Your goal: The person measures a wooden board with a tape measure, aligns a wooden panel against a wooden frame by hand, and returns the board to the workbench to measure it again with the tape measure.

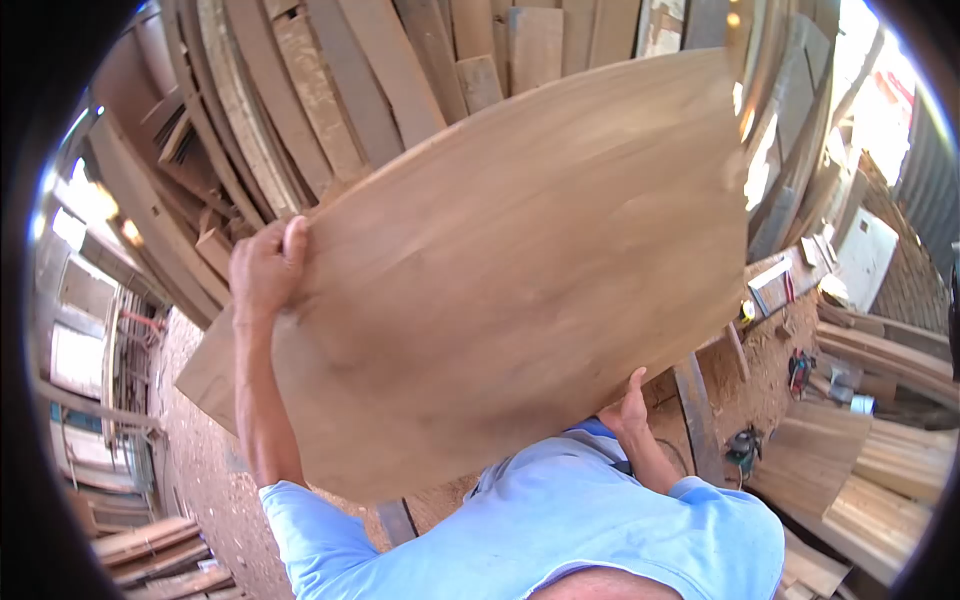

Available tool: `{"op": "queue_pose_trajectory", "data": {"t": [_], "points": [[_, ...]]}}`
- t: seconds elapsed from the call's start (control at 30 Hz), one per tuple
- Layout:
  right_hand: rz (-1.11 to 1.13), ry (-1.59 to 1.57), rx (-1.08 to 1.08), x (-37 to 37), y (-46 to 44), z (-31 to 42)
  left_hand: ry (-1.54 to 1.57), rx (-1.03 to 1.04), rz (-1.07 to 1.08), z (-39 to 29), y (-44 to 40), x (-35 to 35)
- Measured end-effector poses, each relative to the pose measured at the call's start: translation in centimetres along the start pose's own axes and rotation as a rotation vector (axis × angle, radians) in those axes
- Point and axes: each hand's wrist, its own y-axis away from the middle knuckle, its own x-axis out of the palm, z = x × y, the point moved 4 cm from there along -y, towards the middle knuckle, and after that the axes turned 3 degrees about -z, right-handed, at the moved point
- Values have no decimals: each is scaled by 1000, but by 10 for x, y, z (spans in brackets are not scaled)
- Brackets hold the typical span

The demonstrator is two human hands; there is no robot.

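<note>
A large, flat brown wooden board (520,260) fills the middle of the head view, held tilted in front of my body. My left hand (268,265) grips its upper left edge, thumb lying on the face and the other fingers wrapped around the edge. Down at the near edge, my right hand (628,408) supports the board with the thumb pointing up. The fingers of that hand are mostly hidden beneath the wood. Both my forearms come out of light blue sleeves.
Many upright planks (390,75) lean behind the board. On the right are a power tool (743,450) with a dark green body and a stack of lighter boards (880,500). More timber (155,550) lies at lower left. Sawdust covers the floor (205,450).
</note>
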Motion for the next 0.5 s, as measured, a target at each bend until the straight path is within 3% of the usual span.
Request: {"op": "queue_pose_trajectory", "data": {"t": [0.13, 0.2, 0.37, 0.5], "points": [[-95, 3, -8, -56, 18, -30, -133, -118, 434, 38, 20, 114], [-261, 88, 2, -87, 21, -43, -75, -122, 569, 50, 40, 169], [-382, 56, 63, -122, 49, -63, 27, -214, 773, 81, 103, 315], [-570, 58, 45, -140, 66, -63, 83, -229, 955, 67, 130, 374]]}}
